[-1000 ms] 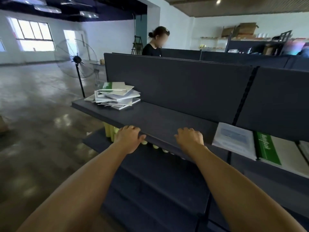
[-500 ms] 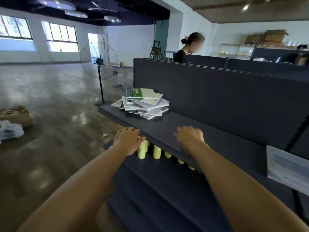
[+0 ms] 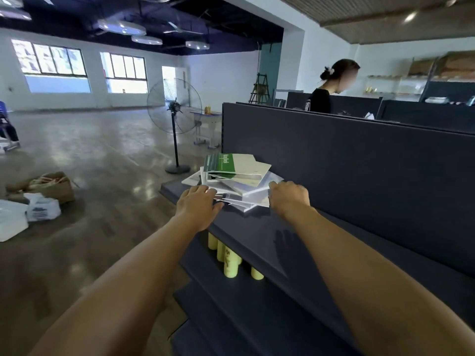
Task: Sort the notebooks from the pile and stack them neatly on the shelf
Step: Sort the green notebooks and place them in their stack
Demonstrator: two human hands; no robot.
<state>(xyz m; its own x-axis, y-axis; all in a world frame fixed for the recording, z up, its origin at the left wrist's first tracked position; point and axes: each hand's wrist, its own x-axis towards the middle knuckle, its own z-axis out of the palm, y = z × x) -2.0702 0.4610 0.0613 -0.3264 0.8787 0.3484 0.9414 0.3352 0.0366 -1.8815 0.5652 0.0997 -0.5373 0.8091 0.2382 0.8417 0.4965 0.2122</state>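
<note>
**Both hands at the pile: square it before you lift**

The untidy pile of notebooks (image 3: 237, 179) lies at the far left end of the top shelf (image 3: 259, 235), close to its front edge and corner. The books are fanned at different angles, with a green-banded notebook (image 3: 226, 163) on top.

Your left hand (image 3: 198, 204) lies flat, fingers straight, its fingertips touching the lower books at the near left side. Your right hand (image 3: 289, 197) has its fingers bent onto the right edge of the pile; whether it truly holds a book or only rests there cannot be told from here.

The step in hand looks like gathering the pile. Do it well this way:

- Press inward from both sides evenly, so the skewed covers slide into line and do not buckle.
- Mind the lowest books jutting toward you; they could slip off the shelf edge.
- Take the top, green-banded book first if you sort by kind.
- Keep clear of the yellow bottles (image 3: 230, 258) on the shelf below.
</note>
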